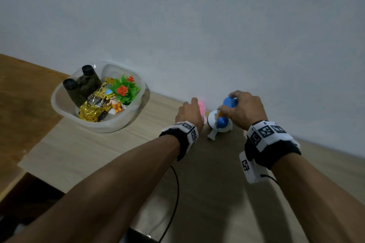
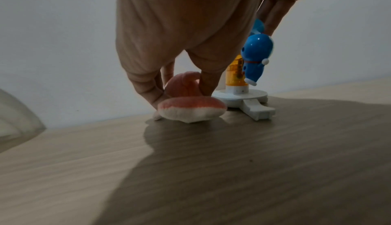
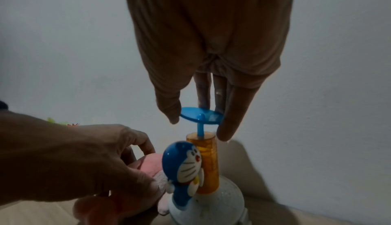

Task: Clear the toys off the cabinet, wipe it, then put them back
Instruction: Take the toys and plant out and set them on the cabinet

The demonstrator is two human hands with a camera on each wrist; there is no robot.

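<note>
A pink plush toy lies on the light wooden cabinet top against the wall. My left hand grips it from above, fingers curled round it. Just to its right stands a blue cat figure toy on an orange column with a white round base. A blue disc on a thin stem tops the column. My right hand pinches that disc between thumb and fingers. The toy's base rests on the cabinet.
A translucent plastic bowl sits at the cabinet's left end, holding binoculars, a gold toy car, a plastic plant with red flowers and a small figure. Darker wood lies left of it. The white wall runs close behind.
</note>
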